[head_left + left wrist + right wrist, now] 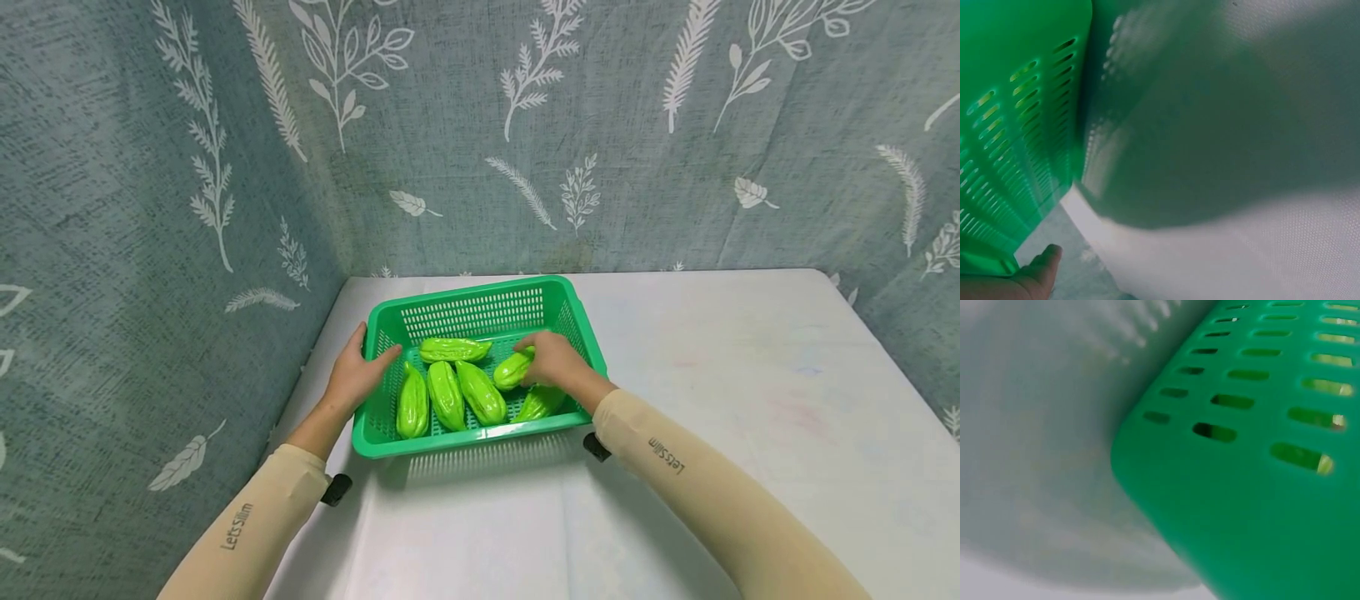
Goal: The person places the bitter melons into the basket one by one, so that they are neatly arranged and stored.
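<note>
1. Two beige, stretchy fabric sleeves [697, 483] with small dark lettering are covering the person's forearms nearest the camera, and two small black devices [336, 490] are showing, one below each wrist.
2. One bright green, rectangular, slotted plastic basket [450, 440] is holding six visible glossy, lime-green, ridged, elongated gourds [446, 396]: three are lying side by side in the left and middle part, one is lying crosswise behind them, and two are lying toward the right.
3. White cloth [712, 358] is covering the table, and the basket is sitting near its back left part, casting a slotted shadow in front.
4. Grey-green fabric hangings [450, 183] printed with white leaves and sprigs are enclosing the back and the left side.
5. Bare and spread over the basket's left wall, the left hand [352, 371] is gripping the rim, its thumb inside and its fingers outside.
6. Inside the basket's right half, the right hand [557, 364] is holding one gourd [510, 372] with bent fingers; another gourd [542, 403] is lying just below that hand, partly hidden by it, while the other four are lying to its left.
</note>
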Demonstrator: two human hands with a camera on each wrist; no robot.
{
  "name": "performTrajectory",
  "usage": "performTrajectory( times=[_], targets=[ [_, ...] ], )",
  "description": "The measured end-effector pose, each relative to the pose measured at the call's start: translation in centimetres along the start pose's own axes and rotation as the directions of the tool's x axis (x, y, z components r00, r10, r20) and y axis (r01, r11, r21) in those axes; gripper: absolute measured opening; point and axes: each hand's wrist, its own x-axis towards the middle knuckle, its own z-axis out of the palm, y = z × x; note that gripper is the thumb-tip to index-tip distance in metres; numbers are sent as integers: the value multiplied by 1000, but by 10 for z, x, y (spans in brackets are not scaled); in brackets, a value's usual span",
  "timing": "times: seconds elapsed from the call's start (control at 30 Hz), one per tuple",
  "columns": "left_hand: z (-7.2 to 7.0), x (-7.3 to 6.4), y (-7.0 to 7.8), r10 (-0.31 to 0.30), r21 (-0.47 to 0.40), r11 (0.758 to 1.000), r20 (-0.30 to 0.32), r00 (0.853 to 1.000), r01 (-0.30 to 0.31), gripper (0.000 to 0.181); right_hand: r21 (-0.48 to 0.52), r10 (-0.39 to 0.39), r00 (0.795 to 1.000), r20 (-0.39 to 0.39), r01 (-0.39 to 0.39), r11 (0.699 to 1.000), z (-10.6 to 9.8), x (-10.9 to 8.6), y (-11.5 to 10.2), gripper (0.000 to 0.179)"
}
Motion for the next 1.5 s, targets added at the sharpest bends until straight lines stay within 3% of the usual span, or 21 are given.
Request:
performTrajectory(
  times=[0.3, 0.67, 0.97, 1.33, 1.5],
  targets=[
    [0, 0, -3, 6, -23, 1000, 23, 1000, -6, 94, -77, -60, 996, -67, 55, 996, 2, -3, -1, 56],
    [0, 1, -5, 3, -18, 1000, 37, 999, -2, 94, 109, -163, 978, -128, 177, 978, -16, -7, -2, 57],
    [1, 3, -5, 9, -30, 1000, 27, 1000, -9, 94, 310, -108, 981, -159, 153, 938, -50, -12, -3, 61],
    [1, 5, -5, -14, -53, 998, 13, 1000, 15, 96, 360, -63, 978, -199, 132, 924, -69, -22, 11, 63],
    [2, 5, -4, -2, -58, 998, 3, 1000, 2, 86, 376, -28, 974, -226, 113, 920, -78, -25, 19, 70]
  ],
)
